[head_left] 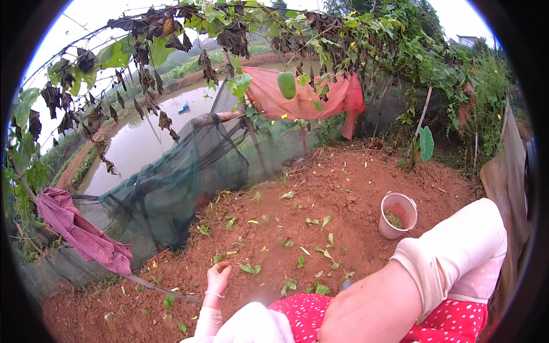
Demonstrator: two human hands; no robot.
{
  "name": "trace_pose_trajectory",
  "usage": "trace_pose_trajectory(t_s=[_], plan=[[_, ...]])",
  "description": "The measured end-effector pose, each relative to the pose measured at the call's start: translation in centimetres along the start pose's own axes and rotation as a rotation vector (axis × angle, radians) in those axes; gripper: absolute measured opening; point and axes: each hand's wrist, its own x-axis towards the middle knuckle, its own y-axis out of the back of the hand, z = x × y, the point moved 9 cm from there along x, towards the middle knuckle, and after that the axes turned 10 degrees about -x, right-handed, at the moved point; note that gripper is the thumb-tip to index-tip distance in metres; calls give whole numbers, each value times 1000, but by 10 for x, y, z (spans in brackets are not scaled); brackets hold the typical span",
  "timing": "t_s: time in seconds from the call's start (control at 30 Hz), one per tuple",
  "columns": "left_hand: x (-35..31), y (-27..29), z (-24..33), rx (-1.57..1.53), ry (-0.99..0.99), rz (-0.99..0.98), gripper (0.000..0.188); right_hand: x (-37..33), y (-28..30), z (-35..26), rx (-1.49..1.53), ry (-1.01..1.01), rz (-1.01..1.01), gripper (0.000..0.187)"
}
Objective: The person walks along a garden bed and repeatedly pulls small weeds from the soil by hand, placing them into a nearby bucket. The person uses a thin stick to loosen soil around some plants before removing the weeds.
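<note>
My left hand (218, 278) is over the reddish soil at the lower middle, a thin pale bracelet on its wrist. Its fingers are loosely bent and a little apart, and nothing shows in them. Just right of it, a small leafy seedling (250, 268) lies on the soil. My right forearm (372, 300), with a pale sleeve pushed back, crosses close in front at the lower right. The right hand itself is beyond the lower edge. A red skirt with white dots (300, 311) shows between my arms.
A pale bucket (398, 215) with some greenery inside stands right of centre. Several seedlings are scattered over the soil (343, 194). Dark netting (189, 177) borders a pond (143, 137) at left, with a plaid cloth (80, 228) on the fence. A green gourd (286, 85) hangs before red netting (326, 106).
</note>
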Motion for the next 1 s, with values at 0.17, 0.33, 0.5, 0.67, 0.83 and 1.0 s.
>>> trace_pose_trajectory(t_s=[0.17,0.33,0.5,0.67,0.83,1.0], plan=[[6,-19,0,-84,-3,-44,21,-4,16,0,186,-52,252,31],[-1,4,-10,-100,40,-19,23,8,3,-1,204,138,213,51],[-9,10,-16,-85,79,3,21,10,9,2,322,158,250,68],[-5,0,-23,-58,63,-6,22,19,1,3,242,146,225,66],[-6,14,-25,-38,41,18,24,28,1,-4,101,204,62,42],[-3,10,-30,-81,13,3,24,18,12,-18,-10,419,351,24]])
